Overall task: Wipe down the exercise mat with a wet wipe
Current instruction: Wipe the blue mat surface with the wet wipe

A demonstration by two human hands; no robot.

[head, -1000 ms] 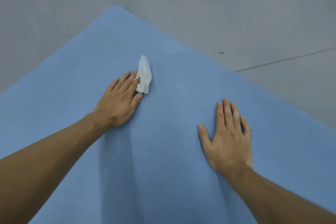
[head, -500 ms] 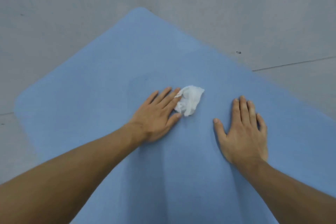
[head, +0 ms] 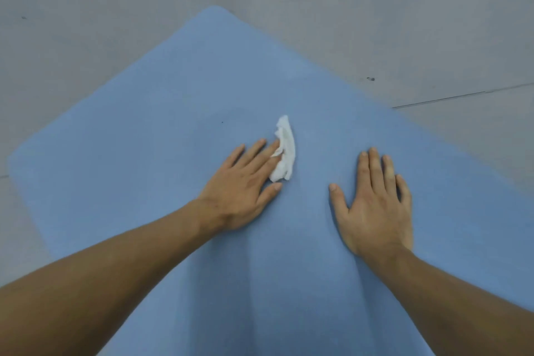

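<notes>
Left hand [head: 242, 185] is pressing the crumpled white wet wipe [head: 284, 150] with straight fingers onto the blue exercise mat [head: 144, 139] at frame centre; right hand [head: 375, 205] is lying flat and unclenched on the mat, lower right of the wipe; grey floor [head: 86, 23] is showing around the mat.

I am looking down at a bare, smooth grey floor [head: 101, 23] crossed by one thin dark seam [head: 450, 98], with a blue exercise mat [head: 138, 159] spread flat on it: a plain indoor room, though which kind I cannot tell.
</notes>
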